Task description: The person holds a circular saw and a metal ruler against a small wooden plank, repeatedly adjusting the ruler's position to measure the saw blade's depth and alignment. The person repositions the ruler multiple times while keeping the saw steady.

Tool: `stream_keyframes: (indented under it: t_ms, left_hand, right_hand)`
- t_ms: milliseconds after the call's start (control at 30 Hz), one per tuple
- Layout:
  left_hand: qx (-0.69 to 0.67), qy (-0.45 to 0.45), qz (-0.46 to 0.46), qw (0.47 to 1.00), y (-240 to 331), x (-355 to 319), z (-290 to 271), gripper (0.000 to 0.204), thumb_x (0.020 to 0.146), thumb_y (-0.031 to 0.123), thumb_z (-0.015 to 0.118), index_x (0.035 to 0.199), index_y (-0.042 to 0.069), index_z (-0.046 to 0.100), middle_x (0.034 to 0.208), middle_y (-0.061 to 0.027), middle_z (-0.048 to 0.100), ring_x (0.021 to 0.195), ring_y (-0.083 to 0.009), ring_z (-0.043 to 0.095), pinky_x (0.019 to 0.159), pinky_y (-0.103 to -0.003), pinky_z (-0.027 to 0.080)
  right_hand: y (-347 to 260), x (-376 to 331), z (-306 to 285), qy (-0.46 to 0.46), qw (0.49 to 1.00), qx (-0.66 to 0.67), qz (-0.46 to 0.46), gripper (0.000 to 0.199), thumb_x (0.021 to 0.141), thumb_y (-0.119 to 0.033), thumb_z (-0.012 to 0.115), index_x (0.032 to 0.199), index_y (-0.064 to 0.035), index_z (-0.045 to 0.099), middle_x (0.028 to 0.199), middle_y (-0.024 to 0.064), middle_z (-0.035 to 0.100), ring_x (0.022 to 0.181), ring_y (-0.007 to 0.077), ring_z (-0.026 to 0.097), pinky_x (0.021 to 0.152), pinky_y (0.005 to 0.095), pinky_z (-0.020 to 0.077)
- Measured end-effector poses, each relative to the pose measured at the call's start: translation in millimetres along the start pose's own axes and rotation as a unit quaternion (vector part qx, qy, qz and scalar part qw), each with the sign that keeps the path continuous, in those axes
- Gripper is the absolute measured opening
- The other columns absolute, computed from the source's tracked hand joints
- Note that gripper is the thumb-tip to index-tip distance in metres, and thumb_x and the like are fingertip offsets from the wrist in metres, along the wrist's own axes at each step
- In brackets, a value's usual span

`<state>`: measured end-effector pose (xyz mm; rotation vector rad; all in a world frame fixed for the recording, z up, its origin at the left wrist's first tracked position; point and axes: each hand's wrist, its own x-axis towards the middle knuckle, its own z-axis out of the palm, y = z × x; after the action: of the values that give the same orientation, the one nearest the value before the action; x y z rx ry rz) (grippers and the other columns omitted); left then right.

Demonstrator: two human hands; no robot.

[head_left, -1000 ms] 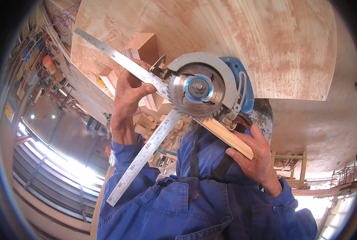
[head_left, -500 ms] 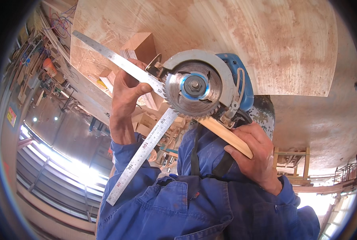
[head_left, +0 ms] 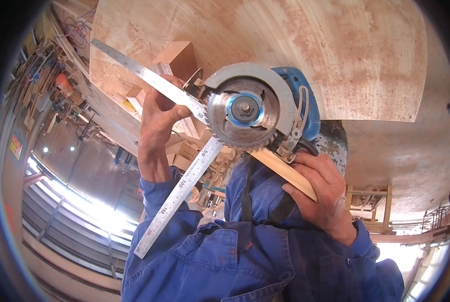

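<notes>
A circular saw with a blue body point(head_left: 311, 118) is turned so that its round toothed blade point(head_left: 222, 128) faces me under a grey curved guard. My left hand point(head_left: 157, 118) is closed on a steel square point(head_left: 182, 186), thumb pressing one marked arm. That arm runs to the upper left and the other slants to the lower left; their corner is hidden behind the blade's left edge. Below the saw, my right hand point(head_left: 328, 194) grips a narrow wooden strip point(head_left: 283, 171) between thumb and fingers, its fingertips close to the saw's bracket. The strip's far end disappears behind the blade.
Beyond the saw lies a large plywood sheet point(head_left: 335, 55) with a wooden block point(head_left: 178, 59) on it. Several offcuts are under my left wrist. Timber and tools clutter the far left, around an orange container point(head_left: 63, 83). A wooden frame point(head_left: 368, 194) stands at right.
</notes>
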<state>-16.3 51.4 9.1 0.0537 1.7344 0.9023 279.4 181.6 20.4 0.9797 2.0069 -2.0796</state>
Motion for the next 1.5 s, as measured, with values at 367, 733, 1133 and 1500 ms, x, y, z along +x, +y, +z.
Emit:
stream_keyframes:
  t_ms: [367,733,1133,1500]
  left_hand:
    - [0.000,0.013,-0.001,1.000,-1.8,-1.3,0.3,0.055,0.060,0.026,0.086,0.097,0.005,0.051,0.088,-0.0025,0.054,0.080,-0.0109,0.056,0.068,-0.023,0.048]
    - [-0.007,0.010,-0.005,1.000,-2.7,-4.8,-0.1,0.055,0.062,0.027,0.085,0.098,0.004,0.051,0.091,-0.0051,0.056,0.082,-0.0141,0.058,0.072,-0.027,0.050]
    - [-0.005,0.021,-0.002,1.000,-2.5,-8.8,1.4,0.053,0.061,0.023,0.085,0.099,0.004,0.053,0.090,-0.0036,0.056,0.082,-0.0131,0.058,0.071,-0.026,0.049]
    - [0.006,0.023,-0.001,1.000,-2.2,-6.3,0.4,0.051,0.061,0.020,0.084,0.099,0.004,0.054,0.089,-0.0027,0.055,0.083,-0.0126,0.057,0.073,-0.026,0.048]
  right_hand:
    - [0.3,1.3,-0.1,0.005,1.000,0.015,0.000,0.036,0.055,-0.006,0.077,0.087,-0.0010,0.061,0.096,0.0131,0.059,0.084,0.0329,0.057,0.075,0.0402,0.0464]
    - [1.7,0.1,0.6,0.010,1.000,0.021,0.002,0.037,0.055,-0.005,0.077,0.088,-0.0012,0.060,0.098,0.0136,0.059,0.084,0.0328,0.057,0.073,0.0401,0.0465]
    - [1.0,-0.9,-2.2,0.004,1.000,0.015,0.007,0.036,0.055,-0.005,0.077,0.087,-0.0008,0.061,0.100,0.0144,0.058,0.085,0.0331,0.056,0.072,0.0385,0.0465]
    - [2.1,2.3,-3.9,0.003,1.000,0.017,-0.007,0.035,0.057,-0.004,0.076,0.089,0.0001,0.060,0.099,0.0150,0.058,0.087,0.0337,0.057,0.073,0.0386,0.0467]
